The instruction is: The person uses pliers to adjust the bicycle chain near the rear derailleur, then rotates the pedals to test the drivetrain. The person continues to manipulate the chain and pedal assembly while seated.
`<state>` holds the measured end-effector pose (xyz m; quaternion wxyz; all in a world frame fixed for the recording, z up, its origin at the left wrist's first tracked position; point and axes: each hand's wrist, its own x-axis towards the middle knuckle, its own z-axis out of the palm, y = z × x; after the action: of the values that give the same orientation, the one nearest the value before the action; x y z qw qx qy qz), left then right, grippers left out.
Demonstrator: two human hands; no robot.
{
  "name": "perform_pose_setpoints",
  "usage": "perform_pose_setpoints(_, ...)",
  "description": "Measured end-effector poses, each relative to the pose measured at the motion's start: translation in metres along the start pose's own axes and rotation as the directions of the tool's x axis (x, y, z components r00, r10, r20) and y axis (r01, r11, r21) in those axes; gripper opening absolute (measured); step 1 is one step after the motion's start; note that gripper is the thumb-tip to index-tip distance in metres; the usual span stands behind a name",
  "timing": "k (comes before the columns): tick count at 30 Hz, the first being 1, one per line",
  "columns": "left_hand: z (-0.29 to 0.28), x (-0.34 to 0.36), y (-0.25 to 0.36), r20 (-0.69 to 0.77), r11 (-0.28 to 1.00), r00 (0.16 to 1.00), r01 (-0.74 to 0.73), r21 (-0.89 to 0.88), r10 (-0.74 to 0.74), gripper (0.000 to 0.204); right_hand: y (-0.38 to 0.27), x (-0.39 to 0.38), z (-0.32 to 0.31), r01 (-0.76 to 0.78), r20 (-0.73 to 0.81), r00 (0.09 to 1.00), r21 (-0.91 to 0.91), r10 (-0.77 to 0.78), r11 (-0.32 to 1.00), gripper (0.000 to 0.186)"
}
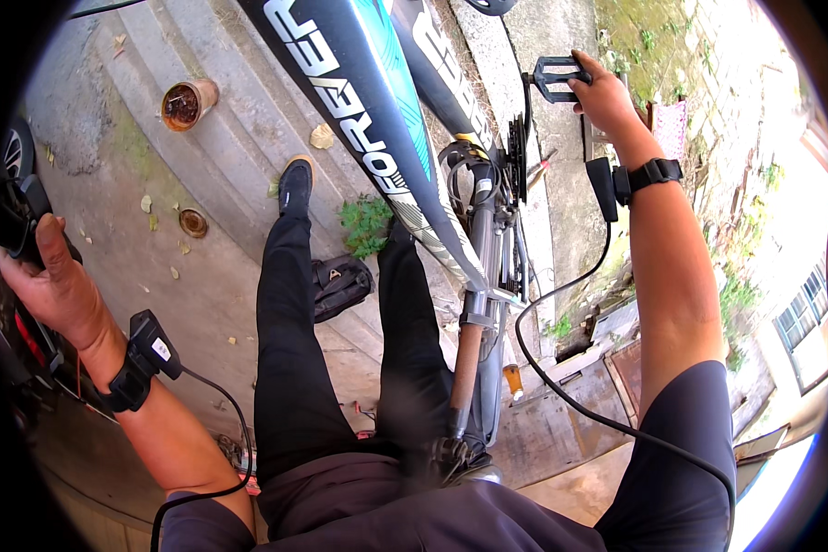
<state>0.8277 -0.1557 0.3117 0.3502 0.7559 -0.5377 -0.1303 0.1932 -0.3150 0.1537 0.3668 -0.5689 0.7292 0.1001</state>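
Observation:
My right hand point(605, 103) grips a black pedal point(550, 92) at upper right, fingers closed on it. The pedal joins a crank beside a dark chainring point(523, 156). The bicycle's black, white and blue frame point(396, 166) slants down through the centre toward me, with a metal seat post point(462, 368) near my body. My left hand point(64, 290) at the left edge holds a black object point(23, 216) that I cannot make out fully; its fingertips are partly hidden.
Concrete steps point(230, 101) bear a rusty can point(189, 104) and leaves. A plant point(363, 225) and black bag point(340, 290) lie by my legs. A wheeled vehicle point(18, 147) stands at far left. A weedy wall point(741, 221) with a window point(796, 322) runs along the right.

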Motion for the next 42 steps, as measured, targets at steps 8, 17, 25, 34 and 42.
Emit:
perform_pose_setpoints(8, -0.006, 0.007, -0.012, -0.005, 0.997, 1.000, -0.007, 0.080, 0.007, 0.060, -0.001, 0.000, 0.001, -0.004, 0.005, 1.000, 0.023, 0.004, 1.000, 0.059)
perform_pose_setpoints(17, 0.021, -0.012, 0.030, -0.172, 0.930, 0.978, -0.047, 0.364, 0.117, 0.078, 0.019, 0.008, 0.000, 0.006, 0.014, 1.000, -0.007, -0.006, 1.000, 0.060)
perform_pose_setpoints(25, 0.040, -0.009, 0.070, -0.094, 0.994, 0.993, 0.076, 0.079, -0.068, 0.124, 0.065, 0.024, 0.014, 0.028, -0.007, 1.000, 0.210, -0.027, 0.977, 0.064)
perform_pose_setpoints(34, 0.038, -0.006, 0.062, -0.094, 0.994, 0.994, -0.037, 0.101, 0.047, 0.122, 0.059, 0.012, 0.007, 0.019, 0.024, 0.999, 0.163, -0.023, 0.986, 0.069)
perform_pose_setpoints(42, 0.036, -0.008, 0.071, -0.067, 0.983, 0.998, 0.000, 0.185, 0.012, 0.121, 0.056, -0.011, -0.002, -0.031, 0.060, 0.998, 0.196, 0.019, 0.980, 0.068)
